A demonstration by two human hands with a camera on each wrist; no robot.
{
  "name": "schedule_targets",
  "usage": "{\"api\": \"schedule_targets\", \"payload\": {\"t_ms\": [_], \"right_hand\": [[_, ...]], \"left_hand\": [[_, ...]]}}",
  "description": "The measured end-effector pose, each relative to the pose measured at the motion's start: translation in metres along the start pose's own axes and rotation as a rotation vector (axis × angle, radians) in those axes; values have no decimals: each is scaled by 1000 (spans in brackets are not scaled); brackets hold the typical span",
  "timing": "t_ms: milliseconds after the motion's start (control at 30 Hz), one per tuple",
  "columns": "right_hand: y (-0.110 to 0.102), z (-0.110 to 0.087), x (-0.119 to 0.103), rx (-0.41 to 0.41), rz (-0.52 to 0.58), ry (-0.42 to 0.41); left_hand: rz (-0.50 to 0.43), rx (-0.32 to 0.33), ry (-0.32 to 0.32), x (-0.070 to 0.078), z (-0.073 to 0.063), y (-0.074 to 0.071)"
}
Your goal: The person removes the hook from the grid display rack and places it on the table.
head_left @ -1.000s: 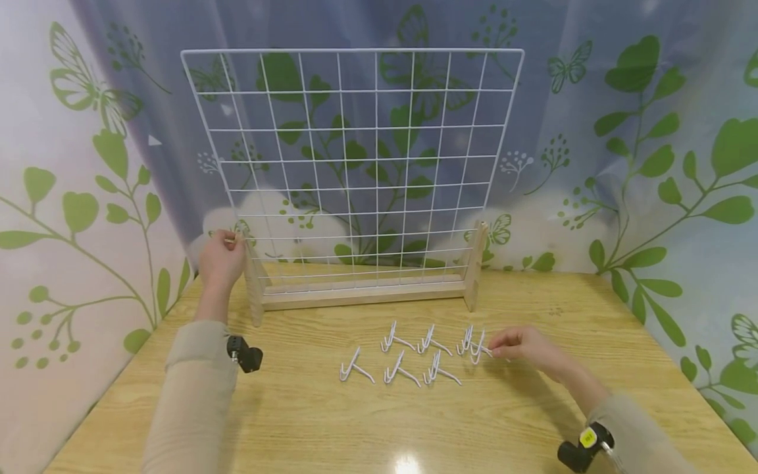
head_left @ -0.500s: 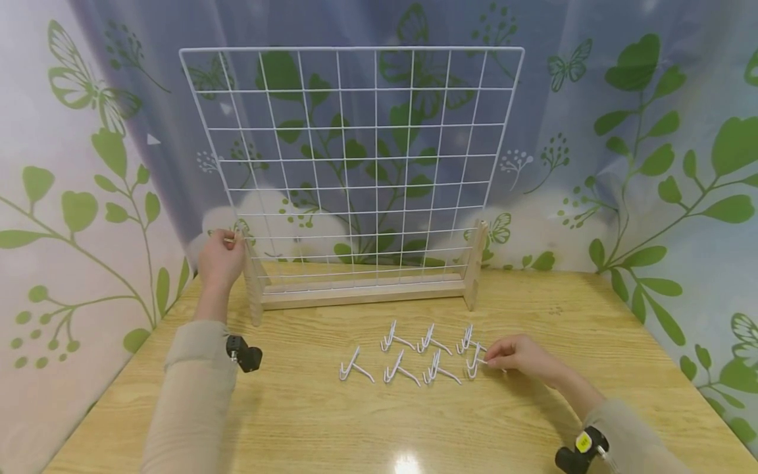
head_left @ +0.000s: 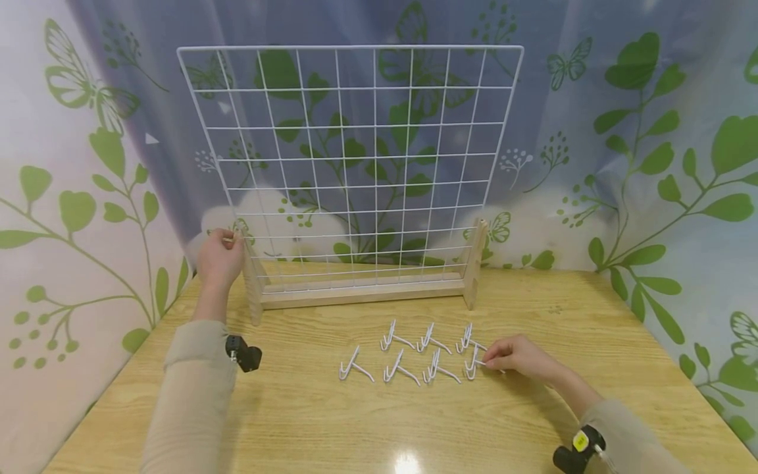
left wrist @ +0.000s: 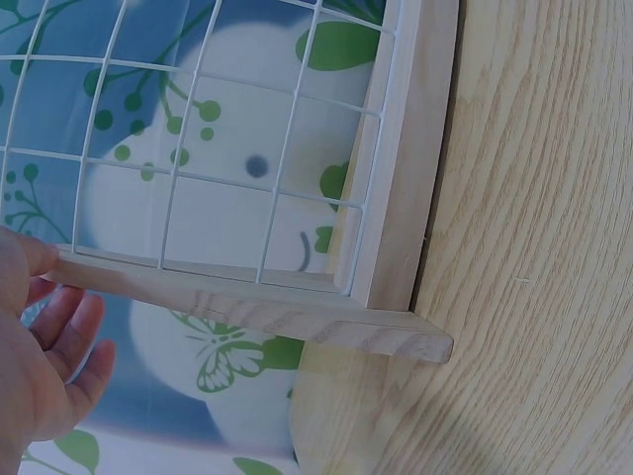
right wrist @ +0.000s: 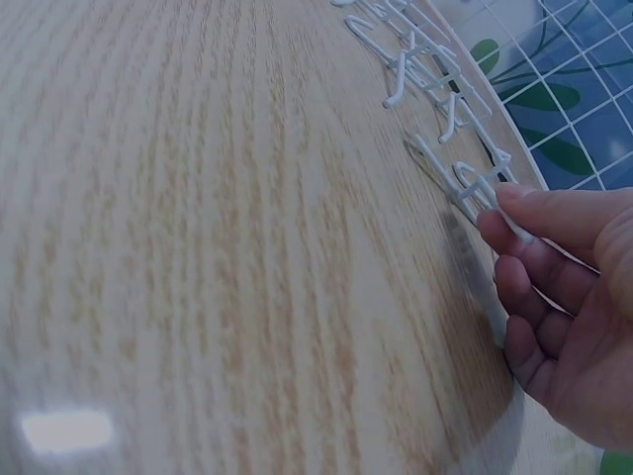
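A white wire grid [head_left: 376, 125] stands upright in a pale wooden stand [head_left: 361, 297] at the back of the table. My left hand [head_left: 220, 263] pinches the top of the stand's left upright [left wrist: 213, 304] between thumb and fingers. Low over the table on the right, my right hand [head_left: 521, 359] pinches the prong of a white metal display hook [head_left: 472, 370] between thumb and index finger. This hook is at the right end of the front row, close to the other white hooks [head_left: 398, 367]. Whether it touches the table, I cannot tell.
Several similar hooks lie in two rows on the wood-grain table [head_left: 331, 421], in front of the stand. A curtain [head_left: 669, 217] printed with leaves and butterflies surrounds the table's back and sides.
My right hand has moved the hook slightly left and toward the table's front, to the end of the front row. The left hand stays on the upright.
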State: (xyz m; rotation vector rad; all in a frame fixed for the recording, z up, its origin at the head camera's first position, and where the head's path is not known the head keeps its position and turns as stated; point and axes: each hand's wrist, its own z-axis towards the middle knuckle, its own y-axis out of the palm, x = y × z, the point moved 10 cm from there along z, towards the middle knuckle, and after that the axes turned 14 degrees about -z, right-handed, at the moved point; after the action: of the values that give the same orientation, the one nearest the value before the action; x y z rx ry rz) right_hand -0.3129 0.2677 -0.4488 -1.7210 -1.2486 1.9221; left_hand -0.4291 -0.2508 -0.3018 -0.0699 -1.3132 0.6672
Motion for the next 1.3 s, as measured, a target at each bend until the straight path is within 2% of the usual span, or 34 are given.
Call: {"api": "schedule_targets", "payload": {"t_ms": [667,900,1000,1067,1300], "right_hand": [[6,3,2,-18,-53,-14],[5,0,-9,-27,0,-140],[5,1,-7,-29,-7,-116],[6,2,-3,-30,-9,-69],[5,0,-2,-31,-11,-26]], "left_hand": [[3,-4,-3,-1,0,0],[-2,-8,-1,1,-1,0],[-3,-11,-1,1,0,0],[-5,-9,-3,0,0,0],[2,-1,-5,-2,2,0]]}}
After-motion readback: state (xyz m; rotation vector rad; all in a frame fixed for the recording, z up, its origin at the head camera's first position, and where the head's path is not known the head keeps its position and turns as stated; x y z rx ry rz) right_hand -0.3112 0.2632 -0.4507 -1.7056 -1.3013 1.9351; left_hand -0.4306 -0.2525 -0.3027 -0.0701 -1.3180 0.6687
